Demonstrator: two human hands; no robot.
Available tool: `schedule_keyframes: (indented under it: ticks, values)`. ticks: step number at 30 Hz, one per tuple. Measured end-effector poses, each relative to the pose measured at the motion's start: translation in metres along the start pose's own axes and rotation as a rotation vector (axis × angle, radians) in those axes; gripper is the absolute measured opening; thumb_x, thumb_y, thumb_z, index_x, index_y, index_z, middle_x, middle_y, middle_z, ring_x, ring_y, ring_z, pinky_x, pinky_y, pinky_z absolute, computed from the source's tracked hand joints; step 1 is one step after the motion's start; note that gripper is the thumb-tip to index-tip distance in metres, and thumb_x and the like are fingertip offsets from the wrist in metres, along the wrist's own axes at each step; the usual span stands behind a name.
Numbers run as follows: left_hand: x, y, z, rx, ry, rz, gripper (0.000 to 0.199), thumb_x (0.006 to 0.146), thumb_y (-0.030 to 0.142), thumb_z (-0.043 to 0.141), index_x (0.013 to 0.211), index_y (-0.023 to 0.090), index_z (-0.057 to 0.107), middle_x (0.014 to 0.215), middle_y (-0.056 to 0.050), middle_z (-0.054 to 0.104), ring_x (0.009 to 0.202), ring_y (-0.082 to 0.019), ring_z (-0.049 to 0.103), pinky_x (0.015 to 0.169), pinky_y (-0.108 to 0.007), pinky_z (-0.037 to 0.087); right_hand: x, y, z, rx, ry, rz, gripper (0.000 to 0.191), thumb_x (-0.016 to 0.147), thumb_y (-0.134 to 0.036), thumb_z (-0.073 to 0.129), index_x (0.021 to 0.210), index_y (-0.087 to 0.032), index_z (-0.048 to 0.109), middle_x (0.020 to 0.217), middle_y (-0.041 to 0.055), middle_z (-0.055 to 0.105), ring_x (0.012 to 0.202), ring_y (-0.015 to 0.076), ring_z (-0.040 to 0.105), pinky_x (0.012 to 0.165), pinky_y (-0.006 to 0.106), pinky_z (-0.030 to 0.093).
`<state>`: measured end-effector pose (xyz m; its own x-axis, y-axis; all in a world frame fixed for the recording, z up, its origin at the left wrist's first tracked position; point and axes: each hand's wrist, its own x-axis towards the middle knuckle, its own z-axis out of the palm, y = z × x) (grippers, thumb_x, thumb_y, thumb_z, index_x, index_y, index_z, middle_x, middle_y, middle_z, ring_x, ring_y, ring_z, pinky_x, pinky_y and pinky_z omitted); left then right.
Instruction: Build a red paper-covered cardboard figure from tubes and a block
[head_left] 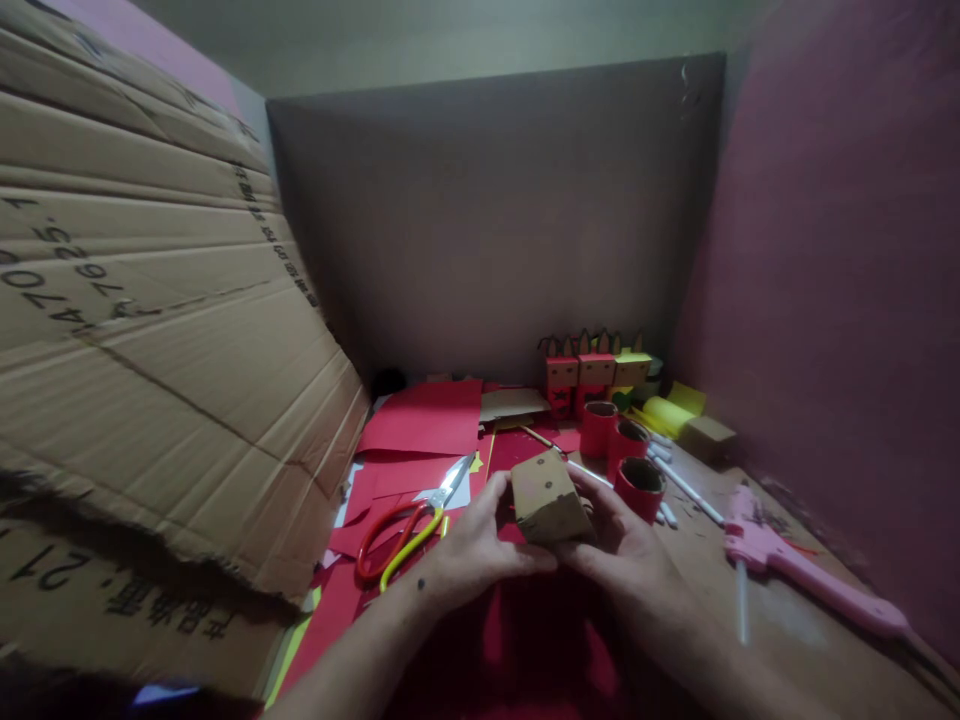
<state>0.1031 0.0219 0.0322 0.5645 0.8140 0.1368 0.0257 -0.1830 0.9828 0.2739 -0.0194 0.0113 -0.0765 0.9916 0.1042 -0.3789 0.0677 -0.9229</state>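
Here, my left hand [480,545] and right hand [622,545] grasp a small cardboard box [547,497] between them above the surface [787,610], scissors [420,525] and three red tubes [641,487] nearby, red and yellow figures [596,372] lined up beyond.

the head view looks forward and steeply down from just above.

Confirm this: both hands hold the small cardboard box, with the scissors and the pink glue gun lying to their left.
Not quite: the head view shows the pink glue gun to their right. The left hand and right hand do hold the small cardboard box, with the scissors lying to their left.
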Motion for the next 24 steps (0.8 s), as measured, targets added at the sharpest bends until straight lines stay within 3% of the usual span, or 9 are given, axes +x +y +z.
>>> schedule_keyframes:
  ticks: [6,10,17,20,24]
  values:
    - [0.000,-0.002,-0.016,-0.025,-0.042,0.038,0.085,0.057,0.024,0.083,0.131,0.026,0.040,0.127,-0.009,0.052,0.117,-0.029,0.048,0.097,-0.041,0.038,0.000,-0.009,-0.002,-0.188,0.022,-0.007,0.065,0.061,-0.022,0.076,0.122,-0.025,0.054,0.130,0.0083,0.055,0.119,0.0305,0.050,0.097,0.044,0.040]
    - [0.002,-0.005,-0.022,-0.015,-0.053,0.067,0.070,0.060,0.020,0.081,0.123,0.024,0.050,0.123,-0.009,0.054,0.114,-0.028,0.049,0.096,-0.040,0.038,0.000,-0.006,-0.003,-0.308,0.040,-0.061,0.063,0.056,-0.020,0.078,0.116,-0.024,0.058,0.124,0.0084,0.058,0.116,0.0308,0.052,0.100,0.045,0.038]
    - [0.005,-0.009,-0.012,-0.071,0.035,0.129,0.058,0.064,0.019,0.080,0.113,0.020,0.050,0.117,-0.009,0.056,0.110,-0.026,0.052,0.094,-0.038,0.041,-0.001,0.002,0.002,0.027,0.019,-0.011,0.068,0.063,-0.023,0.078,0.125,-0.027,0.049,0.135,0.0079,0.051,0.123,0.0283,0.047,0.098,0.041,0.041]
    - [0.004,-0.009,-0.006,-0.124,0.060,0.137,0.058,0.065,0.019,0.079,0.114,0.020,0.048,0.118,-0.010,0.054,0.113,-0.027,0.050,0.094,-0.038,0.041,-0.001,-0.001,0.004,0.075,-0.055,-0.019,0.064,0.068,-0.020,0.076,0.126,-0.027,0.051,0.132,0.0058,0.055,0.125,0.0262,0.046,0.103,0.040,0.037]
    - [0.002,-0.005,-0.008,-0.158,0.039,0.129,0.060,0.065,0.024,0.080,0.117,0.020,0.049,0.120,-0.010,0.054,0.115,-0.028,0.049,0.095,-0.037,0.040,-0.003,-0.010,0.006,0.094,-0.038,0.014,0.060,0.069,-0.021,0.075,0.125,-0.028,0.053,0.130,0.0039,0.057,0.123,0.0255,0.048,0.103,0.039,0.038]
